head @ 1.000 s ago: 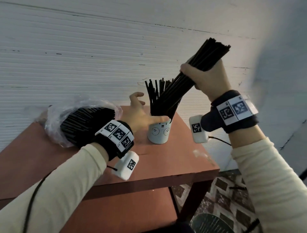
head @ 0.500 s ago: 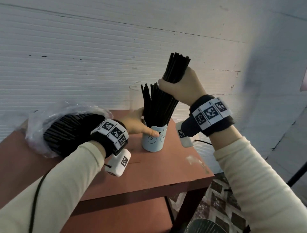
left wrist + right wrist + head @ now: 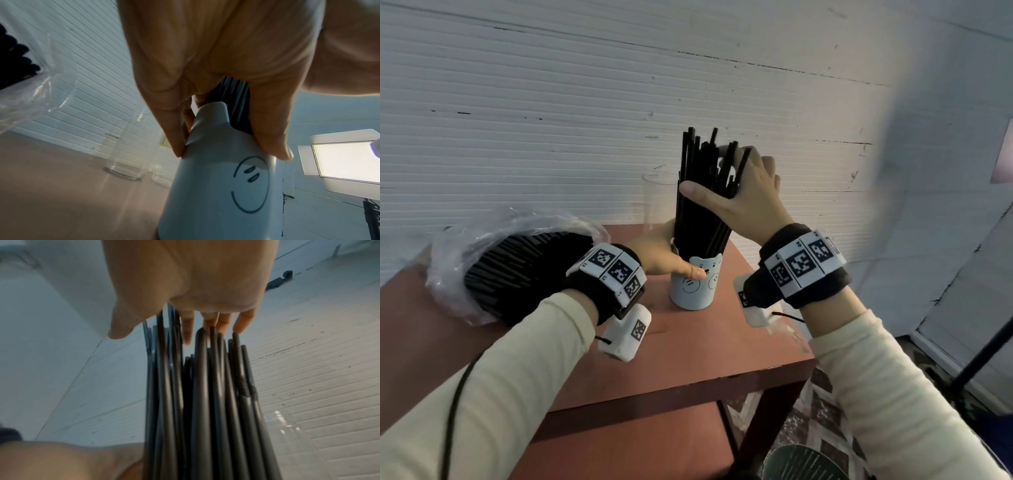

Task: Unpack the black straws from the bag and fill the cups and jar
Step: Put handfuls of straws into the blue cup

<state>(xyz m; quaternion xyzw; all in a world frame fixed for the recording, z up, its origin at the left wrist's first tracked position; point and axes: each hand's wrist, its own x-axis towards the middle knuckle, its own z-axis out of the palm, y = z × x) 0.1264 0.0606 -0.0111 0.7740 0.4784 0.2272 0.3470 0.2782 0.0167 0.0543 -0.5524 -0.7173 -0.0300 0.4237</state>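
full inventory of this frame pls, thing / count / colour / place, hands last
bear cup: one, pale blue, on the table, upright
straws in cup: a bundle, black, standing in the bear cup
bag of straws: one, clear plastic with black straws, lying on the table's left side
glass jars: two, clear, behind the bear cup by the wall
table: one, reddish brown, against the white wall
left hand: grips the bear cup's upper part
right hand: fingers straight against the tops of the straws in cup
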